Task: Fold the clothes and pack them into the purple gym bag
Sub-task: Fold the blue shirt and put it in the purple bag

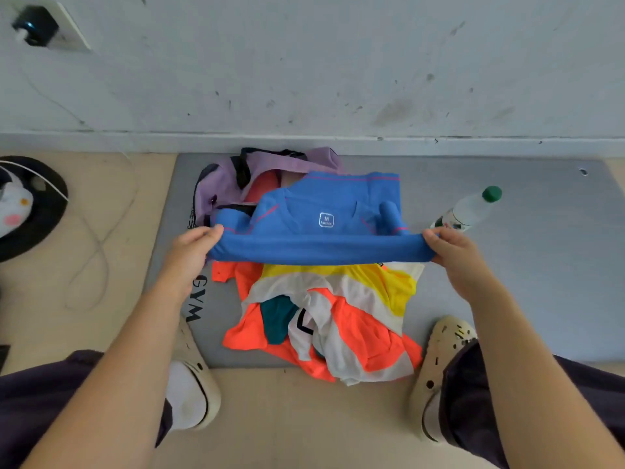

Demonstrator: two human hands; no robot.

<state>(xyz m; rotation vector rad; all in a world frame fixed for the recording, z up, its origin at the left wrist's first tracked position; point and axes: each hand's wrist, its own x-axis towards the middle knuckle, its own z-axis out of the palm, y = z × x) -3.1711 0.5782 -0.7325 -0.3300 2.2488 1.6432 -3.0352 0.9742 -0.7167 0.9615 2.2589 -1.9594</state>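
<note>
Open grey mat [527, 265] to the right, broken only by a plastic bottle [468, 209] lying tilted just beyond the right hand [449, 252]. Bare mat also left of the left hand [192, 252], narrow, running to the mat's edge. Straight ahead, blocked: blue shirt [321, 231] stretched between both hands, hiding much of the purple gym bag [257, 174] and its mouth; wall right behind the bag. Below the shirt, a loose heap of orange, yellow and white clothes [324, 319] filling the middle of the mat. Near side hemmed in by two shoes, left [194, 384] and right [439, 374], flanking the heap. Off the mat at left, thin cable loops [94, 258] on the floor and a dark round object [30, 208]
</note>
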